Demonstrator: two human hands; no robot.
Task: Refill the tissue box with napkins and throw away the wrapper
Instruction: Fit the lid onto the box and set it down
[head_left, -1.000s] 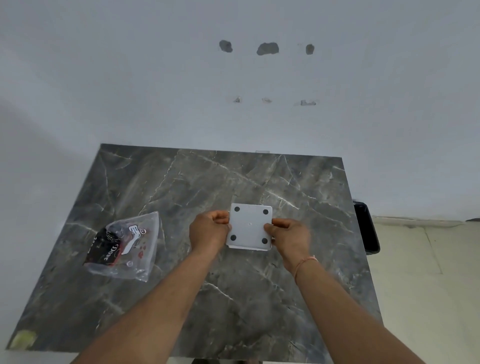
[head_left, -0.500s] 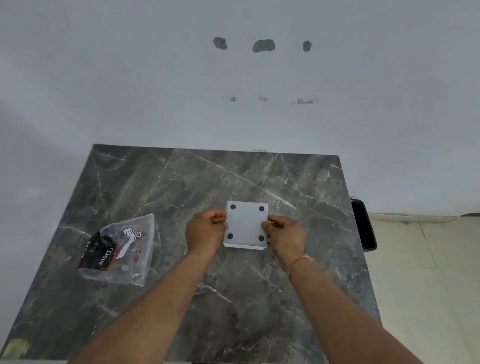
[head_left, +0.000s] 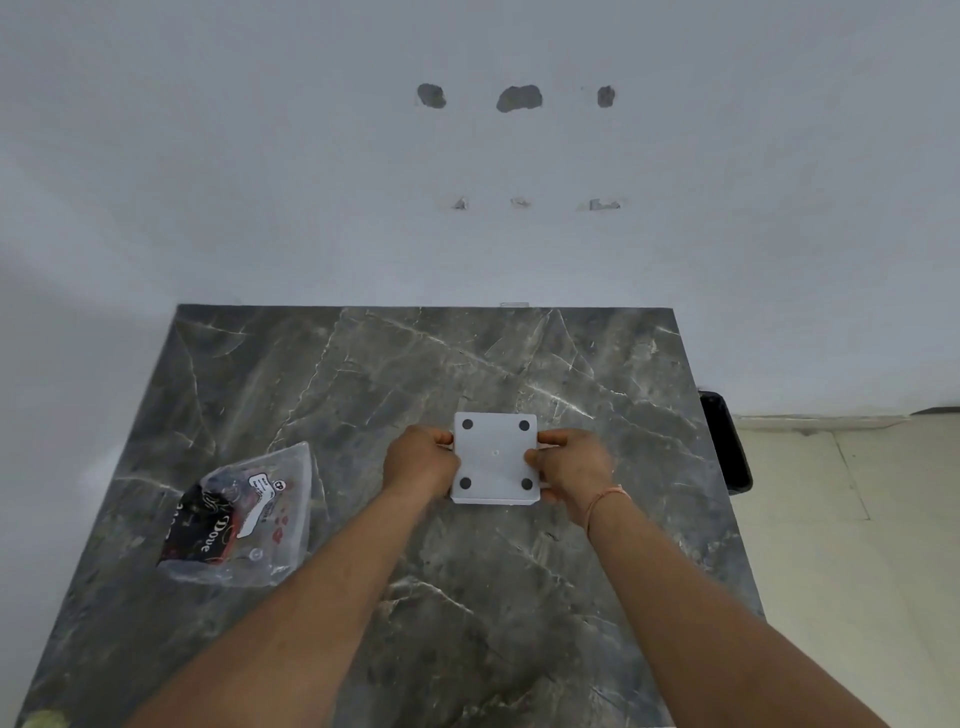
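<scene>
- Tissue box (head_left: 494, 457) is held upside down at the middle of the worktop (head_left: 363, 374), its base with four dark feet facing up.
- Left hand (head_left: 420, 460) is closed on the box's left edge; right hand (head_left: 570, 465) is closed on its right edge.
- Compared with a second ago, little has changed: the grip is unchanged and the box barely shifted.
- Judged: the base is being worked on; whether opening or closing cannot be told.
- Wrapper (head_left: 244, 519) lies well apart to the left, not yet thrown away; a dark bin (head_left: 727, 447) sits beyond the right edge.
</scene>
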